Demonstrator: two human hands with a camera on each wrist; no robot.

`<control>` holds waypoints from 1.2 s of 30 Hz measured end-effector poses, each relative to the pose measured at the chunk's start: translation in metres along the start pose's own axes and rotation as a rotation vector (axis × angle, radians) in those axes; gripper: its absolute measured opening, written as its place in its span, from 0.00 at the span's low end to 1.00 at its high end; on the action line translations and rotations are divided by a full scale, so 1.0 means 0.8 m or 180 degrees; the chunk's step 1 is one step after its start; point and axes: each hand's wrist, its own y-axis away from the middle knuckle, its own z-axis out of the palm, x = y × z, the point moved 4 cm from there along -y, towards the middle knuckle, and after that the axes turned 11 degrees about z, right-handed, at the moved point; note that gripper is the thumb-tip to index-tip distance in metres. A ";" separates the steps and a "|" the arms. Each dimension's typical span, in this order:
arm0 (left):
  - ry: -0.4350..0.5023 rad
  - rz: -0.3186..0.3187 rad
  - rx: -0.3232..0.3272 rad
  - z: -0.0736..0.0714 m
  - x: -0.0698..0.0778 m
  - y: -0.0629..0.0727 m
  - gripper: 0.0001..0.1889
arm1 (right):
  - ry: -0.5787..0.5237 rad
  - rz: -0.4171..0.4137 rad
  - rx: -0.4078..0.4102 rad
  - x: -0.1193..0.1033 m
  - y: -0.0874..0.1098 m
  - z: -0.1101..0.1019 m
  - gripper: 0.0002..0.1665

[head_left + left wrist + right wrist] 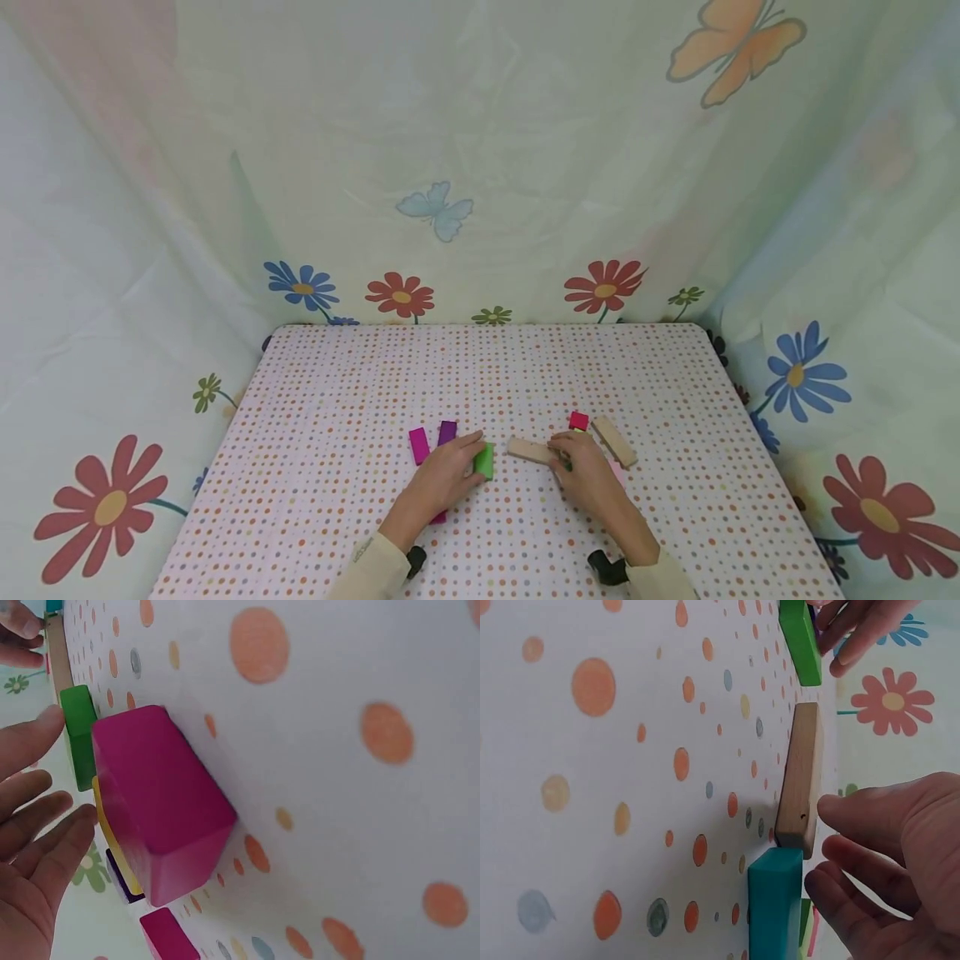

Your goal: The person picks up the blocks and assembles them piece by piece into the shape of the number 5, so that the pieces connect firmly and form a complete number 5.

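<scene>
My left hand [442,475] reaches over a group of coloured blocks, fingers loosely spread. Its thumb tip is right at a green block [80,739], and the fingertips hover by a yellow block [116,840]. A magenta block [161,795] lies closest to the left wrist, and a purple block [447,430] shows beyond the hand. Over on the right, my right hand [588,471] has its fingers relaxed and slightly bent. Its thumb is beside the near end of a plain wooden block [799,780], with the fingertips close to a teal block [775,907].
Another magenta block [419,446] lies left of the purple one. Around the right hand are a red block [578,420], a second wooden block [615,442] and a pink block [618,472]. The dotted tabletop [337,383] ends against a flowered curtain [495,250].
</scene>
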 end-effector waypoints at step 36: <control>-0.0136 -0.0251 0.0290 0.019 0.002 -0.020 0.21 | 0.0158 -0.0004 0.0176 -0.014 -0.032 0.022 0.09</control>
